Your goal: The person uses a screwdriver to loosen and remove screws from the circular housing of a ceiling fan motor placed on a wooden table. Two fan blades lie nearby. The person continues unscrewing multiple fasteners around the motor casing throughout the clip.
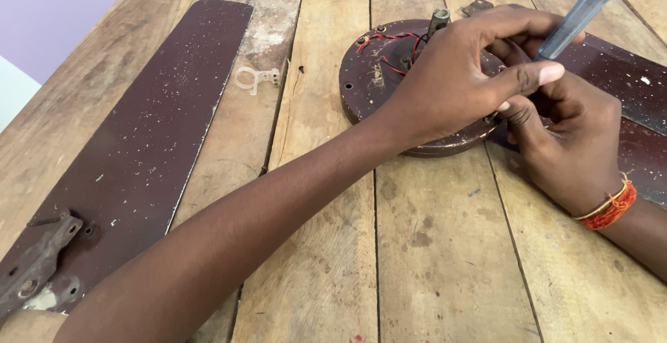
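Screwdriver [582, 11] upright, handle tilted up-right.

Premises appear to be an informal repair workshop. The work surface is a rough plank tabletop [445, 259], stained and scuffed. Lying on it are a dismantled ceiling fan motor housing [379, 72] with exposed red wiring [389, 65], a detached brown fan blade [153, 127] with rusted mounting bracket [38, 263], and a loose clear clip [256, 77].
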